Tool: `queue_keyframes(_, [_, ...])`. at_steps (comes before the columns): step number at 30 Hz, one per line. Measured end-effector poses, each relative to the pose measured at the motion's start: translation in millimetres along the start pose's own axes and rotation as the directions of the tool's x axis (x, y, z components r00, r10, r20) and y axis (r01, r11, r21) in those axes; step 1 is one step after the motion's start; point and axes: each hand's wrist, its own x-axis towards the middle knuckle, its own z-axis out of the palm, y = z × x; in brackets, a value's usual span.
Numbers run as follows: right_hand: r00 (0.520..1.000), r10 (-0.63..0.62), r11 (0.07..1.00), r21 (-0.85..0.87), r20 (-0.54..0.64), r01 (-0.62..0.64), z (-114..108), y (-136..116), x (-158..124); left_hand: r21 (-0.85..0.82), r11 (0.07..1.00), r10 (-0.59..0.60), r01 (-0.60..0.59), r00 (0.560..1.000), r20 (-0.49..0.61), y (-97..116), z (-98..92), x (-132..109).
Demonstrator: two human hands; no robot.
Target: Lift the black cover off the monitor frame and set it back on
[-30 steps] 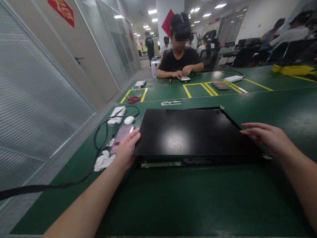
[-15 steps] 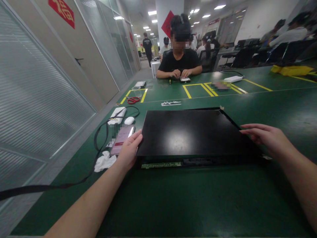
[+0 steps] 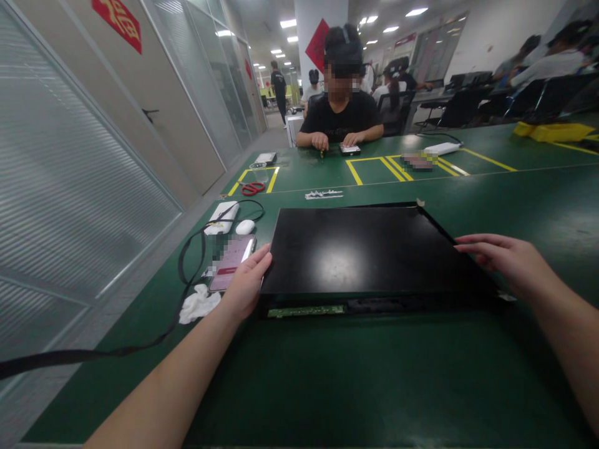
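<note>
A flat black screen panel (image 3: 374, 249) lies over a black frame (image 3: 440, 223) on the green table (image 3: 355, 380). Along the near edge a green circuit strip (image 3: 306, 310) shows. My left hand (image 3: 248, 277) grips the panel's left edge, its thumb on top and the other fingers partly hidden behind. At the right edge, my right hand (image 3: 508, 259) touches the panel and frame with its fingertips; the fingers are extended, with the thumb low beside the frame.
Left of the panel are a phone (image 3: 234, 259), crumpled tissue (image 3: 200, 304), a white case (image 3: 245, 227), a white device (image 3: 223, 217) and a black strap (image 3: 116, 351). Red scissors (image 3: 253, 188) lie beyond. A person (image 3: 340, 118) sits opposite, hands on small items.
The person opposite has moved one hand from the small device to a small yellow-handled tool beside it. My hands and the panel look nearly unchanged.
</note>
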Motion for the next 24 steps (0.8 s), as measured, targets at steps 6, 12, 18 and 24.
queue_keyframes(6, [1.0, 0.006, 0.998, -0.066, 0.006, -0.006, -1.6, 3.2, 1.9, -0.016, 1.0, 0.011, -0.011, 1.0, 0.004, 0.7, 1.2, -0.1])
queue_keyframes(12, [1.0, 0.012, 0.998, -0.067, 0.004, -0.012, -2.2, 1.9, 1.5, -0.068, 0.998, 0.002, 0.004, 0.995, 0.1, 4.4, 0.9, -2.3])
queue_keyframes(18, [1.0, -0.01, 0.997, -0.074, 0.009, 0.011, -2.0, 3.2, 2.2, -0.045, 0.999, 0.007, -0.008, 1.0, -0.008, 3.5, -1.0, -1.8])
queue_keyframes(24, [1.0, -0.021, 0.997, -0.068, 0.004, 0.022, -0.7, 3.6, 3.3, -0.044, 0.999, 0.02, -0.021, 1.0, -0.022, 2.3, -2.9, -0.7])
